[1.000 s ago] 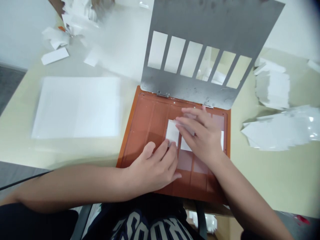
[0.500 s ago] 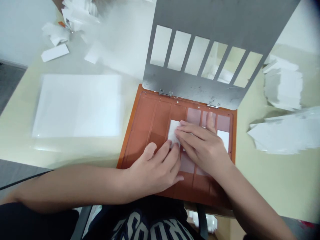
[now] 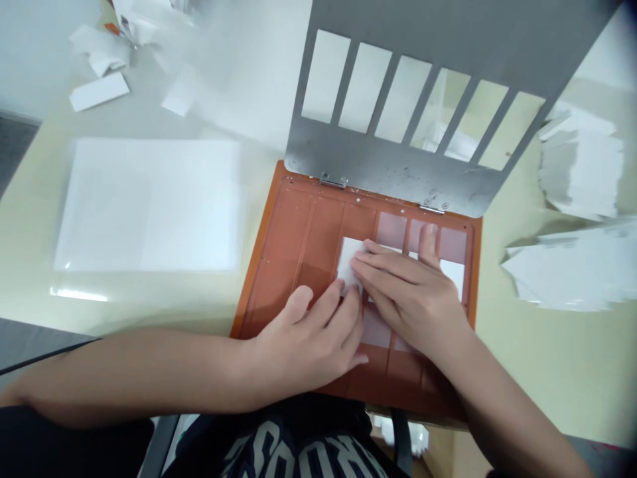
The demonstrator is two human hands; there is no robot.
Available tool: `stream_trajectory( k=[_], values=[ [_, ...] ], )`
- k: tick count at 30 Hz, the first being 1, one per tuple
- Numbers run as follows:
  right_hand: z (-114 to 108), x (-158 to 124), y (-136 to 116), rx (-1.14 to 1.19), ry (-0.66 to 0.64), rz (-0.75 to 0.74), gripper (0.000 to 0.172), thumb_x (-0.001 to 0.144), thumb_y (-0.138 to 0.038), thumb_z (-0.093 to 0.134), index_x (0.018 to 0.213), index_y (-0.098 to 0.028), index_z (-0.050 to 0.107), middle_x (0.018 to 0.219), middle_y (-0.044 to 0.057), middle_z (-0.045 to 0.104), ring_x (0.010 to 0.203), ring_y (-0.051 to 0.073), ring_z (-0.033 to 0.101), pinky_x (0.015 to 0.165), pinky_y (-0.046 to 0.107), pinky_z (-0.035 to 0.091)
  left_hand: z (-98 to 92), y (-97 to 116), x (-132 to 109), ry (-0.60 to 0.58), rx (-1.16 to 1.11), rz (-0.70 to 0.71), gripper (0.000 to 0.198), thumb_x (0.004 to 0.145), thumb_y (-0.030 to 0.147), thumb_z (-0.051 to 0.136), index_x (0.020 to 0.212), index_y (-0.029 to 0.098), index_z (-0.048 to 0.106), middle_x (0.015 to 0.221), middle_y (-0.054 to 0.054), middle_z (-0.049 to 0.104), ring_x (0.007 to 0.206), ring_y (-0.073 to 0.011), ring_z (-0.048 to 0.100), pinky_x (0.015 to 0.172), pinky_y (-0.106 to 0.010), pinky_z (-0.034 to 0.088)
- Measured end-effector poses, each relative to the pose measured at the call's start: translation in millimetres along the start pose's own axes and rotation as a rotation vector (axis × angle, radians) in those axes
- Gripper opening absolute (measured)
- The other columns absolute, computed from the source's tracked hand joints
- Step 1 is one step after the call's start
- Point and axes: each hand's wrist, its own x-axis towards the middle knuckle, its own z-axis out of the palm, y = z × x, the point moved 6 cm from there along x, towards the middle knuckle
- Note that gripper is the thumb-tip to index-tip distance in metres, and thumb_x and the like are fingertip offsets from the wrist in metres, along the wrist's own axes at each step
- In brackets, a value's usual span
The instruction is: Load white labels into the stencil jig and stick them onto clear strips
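Note:
An orange tray [image 3: 293, 265] with a grid of shallow cells lies on the table, and a steel plate with rectangular windows [image 3: 383, 166] stands hinged to its far edge. A white sheet piece [image 3: 349, 260] lies in a cell near the middle. My left hand [image 3: 311, 342] has its fingertips against that piece's lower edge. My right hand [image 3: 408, 292] lies flat across the piece, hiding most of it. A second white piece [image 3: 452, 275] shows beyond my right hand's thumb.
A pale stack of sheets [image 3: 144, 206] lies on the table left of the tray. Heaps of white scraps [image 3: 572, 272] lie on the right, and more scraps [image 3: 97, 50] lie at the far left. The plate rises behind the tray.
My right hand has slid toward me, uncovering pinkish cells at the tray's far right. The whole scene has shifted slightly in view as my head moved.

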Motion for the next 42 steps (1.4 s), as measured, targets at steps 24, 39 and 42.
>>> stream_trajectory(
  k=[24,39,42],
  values=[
    [-2.0,-1.1,-2.7,-0.024,-0.084,-0.04,0.025,0.09,-0.006,0.058,0.105,-0.019,0.072,0.103,0.004,0.077,0.108,0.024,0.07,0.12,0.055,0.032,1.6,0.6,-1.0,-0.005,-0.006,-0.001,0.038,0.099,0.044,0.05,0.111,0.015,0.072,0.121,-0.005,0.073,0.112,-0.0235,0.062,0.077,-0.039,0.037],
    [7.7,-5.1,5.2,-0.06,-0.177,0.042,0.05,0.09,-0.001,0.044,0.109,-0.037,0.072,0.1,0.001,0.065,0.093,0.019,0.049,0.083,0.042,0.025,1.9,2.3,-0.4,0.065,0.02,0.01,0.044,0.099,0.046,0.049,0.108,0.01,0.073,0.112,-0.011,0.073,0.104,-0.0256,0.062,0.081,-0.04,0.037],
    [2.0,-5.2,14.3,-0.048,-0.14,0.105,0.045,0.091,-0.003,0.045,0.099,-0.035,0.075,0.097,0.001,0.065,0.089,0.018,0.047,0.083,0.042,0.024,2.9,0.5,0.7,0.107,0.012,0.024,0.04,0.099,0.043,0.05,0.103,0.011,0.073,0.11,-0.012,0.073,0.102,-0.0254,0.062,0.081,-0.04,0.037]
  ],
)
